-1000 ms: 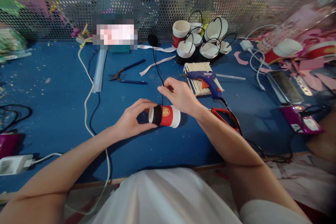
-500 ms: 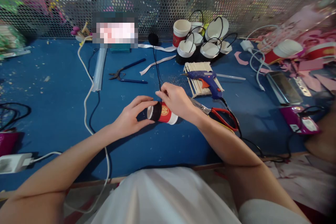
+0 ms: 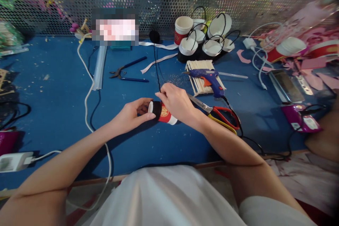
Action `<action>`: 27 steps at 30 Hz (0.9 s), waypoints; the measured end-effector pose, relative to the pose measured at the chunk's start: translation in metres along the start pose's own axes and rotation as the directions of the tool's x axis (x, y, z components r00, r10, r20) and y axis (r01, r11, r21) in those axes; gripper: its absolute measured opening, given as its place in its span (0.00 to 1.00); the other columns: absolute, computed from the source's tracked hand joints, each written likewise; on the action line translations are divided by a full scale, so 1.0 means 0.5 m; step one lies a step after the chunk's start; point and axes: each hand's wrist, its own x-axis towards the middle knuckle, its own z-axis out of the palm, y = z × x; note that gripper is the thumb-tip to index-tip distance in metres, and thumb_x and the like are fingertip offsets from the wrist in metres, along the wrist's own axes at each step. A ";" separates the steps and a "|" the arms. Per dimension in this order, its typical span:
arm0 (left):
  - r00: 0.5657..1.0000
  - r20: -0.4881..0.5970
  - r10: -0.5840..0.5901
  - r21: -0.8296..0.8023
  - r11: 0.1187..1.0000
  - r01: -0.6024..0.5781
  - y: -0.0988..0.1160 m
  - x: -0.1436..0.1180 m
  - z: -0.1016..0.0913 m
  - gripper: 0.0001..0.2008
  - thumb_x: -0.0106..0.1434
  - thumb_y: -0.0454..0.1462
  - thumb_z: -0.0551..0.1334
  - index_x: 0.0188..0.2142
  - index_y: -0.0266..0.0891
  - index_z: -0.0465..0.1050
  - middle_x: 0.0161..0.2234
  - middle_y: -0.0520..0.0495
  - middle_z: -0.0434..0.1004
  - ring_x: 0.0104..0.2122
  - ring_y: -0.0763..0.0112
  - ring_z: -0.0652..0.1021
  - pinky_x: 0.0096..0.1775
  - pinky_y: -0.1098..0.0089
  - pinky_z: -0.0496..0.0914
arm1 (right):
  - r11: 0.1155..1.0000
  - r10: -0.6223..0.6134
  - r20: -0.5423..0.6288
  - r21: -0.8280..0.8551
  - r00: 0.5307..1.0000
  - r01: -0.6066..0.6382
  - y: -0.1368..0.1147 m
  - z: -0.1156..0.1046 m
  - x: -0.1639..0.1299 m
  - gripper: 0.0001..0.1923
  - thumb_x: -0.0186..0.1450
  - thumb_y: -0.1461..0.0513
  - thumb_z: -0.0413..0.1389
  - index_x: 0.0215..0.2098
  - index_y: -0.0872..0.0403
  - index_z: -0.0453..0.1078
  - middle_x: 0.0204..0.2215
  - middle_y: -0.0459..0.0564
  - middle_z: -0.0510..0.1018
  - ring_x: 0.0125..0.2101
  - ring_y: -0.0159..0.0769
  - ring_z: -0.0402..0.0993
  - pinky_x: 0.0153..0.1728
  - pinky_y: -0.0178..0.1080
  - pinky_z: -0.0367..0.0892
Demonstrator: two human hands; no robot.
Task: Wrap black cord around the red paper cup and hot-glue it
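Observation:
A red and white paper cup (image 3: 164, 113) with a gold emblem lies on its side on the blue table, black yarn wound round the part near its rim. My left hand (image 3: 132, 114) holds that wrapped end, thumb on the near side and fingers behind it. Over the cup, my right hand (image 3: 176, 100) pinches the black yarn (image 3: 156, 69) between thumb and forefinger. The yarn runs back from there to a black ball (image 3: 154, 36) near the mesh panel. Part of the cup is hidden under my right hand.
Scissors (image 3: 225, 116) lie right of my right hand. Behind them a blue glue gun (image 3: 209, 77) rests on a rack of sticks. Pliers (image 3: 129, 70), glue sticks (image 3: 100, 69) and several cups with black handles (image 3: 212, 49) lie further back. A white cable (image 3: 87, 104) crosses at left.
My left thumb has shifted forward onto the wrapped part of the cup, and its fingers have moved behind it. The right hand keeps its pinch on the yarn. The view has tilted slightly.

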 end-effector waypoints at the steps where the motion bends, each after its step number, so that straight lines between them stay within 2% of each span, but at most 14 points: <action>1: 1.000 0.000 -0.007 -0.007 1.000 0.007 0.000 -0.001 0.000 0.26 0.58 0.46 0.62 0.52 0.34 0.63 0.46 0.39 0.74 0.38 0.64 0.78 0.41 0.62 0.73 | 1.000 -0.007 -0.001 -0.020 1.000 0.007 -0.001 0.001 -0.001 0.09 0.68 0.60 0.46 0.31 0.55 0.61 0.29 0.49 0.70 0.27 0.31 0.62 0.26 0.35 0.51; 4: 0.999 -0.001 -0.047 -0.004 0.999 0.047 0.002 -0.003 -0.001 0.25 0.60 0.47 0.60 0.51 0.35 0.63 0.43 0.40 0.75 0.36 0.66 0.77 0.36 0.66 0.73 | 0.997 -0.018 0.009 -0.070 1.000 0.019 -0.009 0.002 -0.005 0.09 0.68 0.60 0.46 0.32 0.56 0.62 0.29 0.50 0.70 0.26 0.31 0.63 0.25 0.35 0.51; 7: 0.995 0.010 -0.098 0.009 0.995 0.098 0.005 -0.005 -0.001 0.23 0.60 0.47 0.59 0.50 0.35 0.63 0.35 0.45 0.76 0.29 0.70 0.77 0.32 0.69 0.72 | 0.997 -0.014 0.042 -0.081 0.999 0.018 -0.018 0.001 -0.008 0.09 0.68 0.61 0.46 0.32 0.57 0.62 0.30 0.50 0.70 0.27 0.31 0.63 0.25 0.35 0.52; 10: 0.992 0.032 -0.119 -0.010 0.993 0.120 0.008 -0.006 0.001 0.21 0.60 0.47 0.59 0.47 0.36 0.63 0.26 0.51 0.73 0.26 0.71 0.76 0.30 0.71 0.70 | 0.999 -0.021 0.056 -0.042 0.998 0.024 -0.020 -0.001 -0.010 0.09 0.68 0.61 0.46 0.32 0.57 0.62 0.30 0.50 0.70 0.27 0.31 0.63 0.26 0.35 0.53; 12: 0.994 0.045 -0.105 -0.026 0.994 0.106 0.009 -0.005 0.003 0.20 0.60 0.46 0.60 0.46 0.36 0.63 0.26 0.51 0.72 0.27 0.70 0.76 0.29 0.71 0.70 | 0.999 -0.032 0.053 0.024 0.998 0.030 -0.018 -0.004 -0.009 0.08 0.67 0.62 0.48 0.30 0.56 0.61 0.29 0.48 0.69 0.27 0.30 0.63 0.26 0.34 0.53; 16: 0.999 0.033 -0.008 -0.010 1.000 0.009 0.010 -0.006 0.007 0.20 0.60 0.44 0.61 0.47 0.35 0.62 0.35 0.46 0.72 0.32 0.70 0.76 0.33 0.69 0.72 | 0.980 -0.035 0.061 0.195 0.997 0.023 -0.011 -0.019 0.000 0.10 0.65 0.62 0.51 0.25 0.54 0.59 0.24 0.44 0.66 0.25 0.27 0.61 0.28 0.33 0.54; 20: 0.992 0.002 0.128 0.087 0.988 -0.128 0.010 -0.008 0.008 0.20 0.58 0.40 0.63 0.48 0.36 0.62 0.43 0.43 0.69 0.37 0.70 0.75 0.40 0.66 0.73 | 0.946 -0.003 0.087 0.324 0.996 -0.026 -0.011 -0.036 0.004 0.11 0.64 0.61 0.52 0.24 0.54 0.59 0.23 0.42 0.66 0.24 0.26 0.60 0.28 0.32 0.54; 27: 0.944 -0.009 0.329 0.232 0.919 -0.319 0.009 -0.012 0.012 0.21 0.57 0.38 0.64 0.48 0.39 0.60 0.45 0.43 0.67 0.41 0.67 0.74 0.43 0.64 0.73 | 0.893 -0.006 0.081 0.448 0.997 -0.031 -0.014 -0.046 0.005 0.12 0.64 0.60 0.52 0.24 0.55 0.60 0.21 0.40 0.64 0.23 0.24 0.58 0.26 0.32 0.54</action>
